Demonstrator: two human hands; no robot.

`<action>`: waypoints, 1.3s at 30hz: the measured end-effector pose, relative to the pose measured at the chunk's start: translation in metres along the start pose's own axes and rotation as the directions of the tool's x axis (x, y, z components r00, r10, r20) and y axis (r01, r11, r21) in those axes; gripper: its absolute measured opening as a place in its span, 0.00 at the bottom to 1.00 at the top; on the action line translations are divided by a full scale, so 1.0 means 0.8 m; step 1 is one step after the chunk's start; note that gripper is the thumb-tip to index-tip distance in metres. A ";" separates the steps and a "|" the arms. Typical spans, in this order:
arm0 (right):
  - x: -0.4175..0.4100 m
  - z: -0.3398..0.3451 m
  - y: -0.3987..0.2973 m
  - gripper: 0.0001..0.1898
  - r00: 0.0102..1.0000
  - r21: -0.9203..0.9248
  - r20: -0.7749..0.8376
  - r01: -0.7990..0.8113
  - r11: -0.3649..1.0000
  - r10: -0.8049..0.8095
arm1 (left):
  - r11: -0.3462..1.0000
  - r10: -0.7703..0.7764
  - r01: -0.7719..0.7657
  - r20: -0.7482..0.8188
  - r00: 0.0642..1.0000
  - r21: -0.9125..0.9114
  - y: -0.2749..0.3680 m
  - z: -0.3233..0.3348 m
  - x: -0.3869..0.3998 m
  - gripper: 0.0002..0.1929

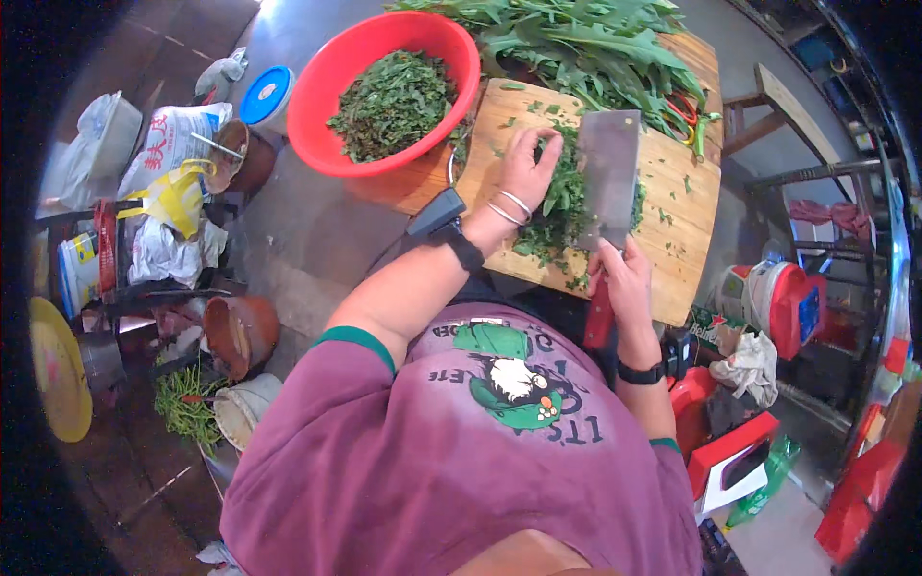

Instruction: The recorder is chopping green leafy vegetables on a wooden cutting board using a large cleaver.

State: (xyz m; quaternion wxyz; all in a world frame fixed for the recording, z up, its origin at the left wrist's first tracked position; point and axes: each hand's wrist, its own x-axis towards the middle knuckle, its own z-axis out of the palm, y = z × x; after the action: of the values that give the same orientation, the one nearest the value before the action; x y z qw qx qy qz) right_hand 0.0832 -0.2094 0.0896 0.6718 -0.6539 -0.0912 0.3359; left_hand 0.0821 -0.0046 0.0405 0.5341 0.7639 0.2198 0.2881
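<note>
My right hand [624,277] grips the red handle of a cleaver [609,173], whose broad steel blade lies over chopped greens [551,234] on a wooden cutting board [670,252]. Left of the blade, my left hand [531,165] is at the edge of the greens, fingers bent with a gap between thumb and fingers; whether it pinches any leaves is hidden. A red plastic basin [306,137] holding chopped greens [392,104] stands beyond the board's left side. Long whole leaves [591,54] are heaped at the board's far edge.
A tub with a blue lid [266,96] stands left of the basin. Colored bands [681,114] lie by the leaf stems. A wooden stool [792,108] is at the far right, and a red-lidded bucket [785,309] stands nearer. Further left are a brown pot [241,335] and a white bucket [248,407].
</note>
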 end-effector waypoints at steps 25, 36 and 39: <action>-0.004 0.007 0.011 0.07 0.996 -0.088 -0.036 -0.089 0.992 0.086 | 0.954 0.257 -0.254 0.004 0.966 0.158 -0.022 0.011 -0.037 0.18; -0.011 0.013 -0.016 0.06 0.996 0.036 0.024 -0.084 0.996 0.083 | 0.939 0.338 -0.339 0.023 0.941 0.062 0.021 0.022 -0.036 0.10; -0.013 0.021 -0.037 0.06 0.992 0.063 0.014 -0.126 0.990 0.125 | 0.940 0.338 -0.338 0.008 0.941 0.034 0.035 0.019 -0.028 0.09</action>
State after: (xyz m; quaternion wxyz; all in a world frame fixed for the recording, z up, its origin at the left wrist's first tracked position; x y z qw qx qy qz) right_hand 0.0761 -0.1992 0.1226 0.6694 -0.6349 -0.0425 0.3834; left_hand 0.0761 -0.0388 0.0581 0.4637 0.7997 0.0896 0.3708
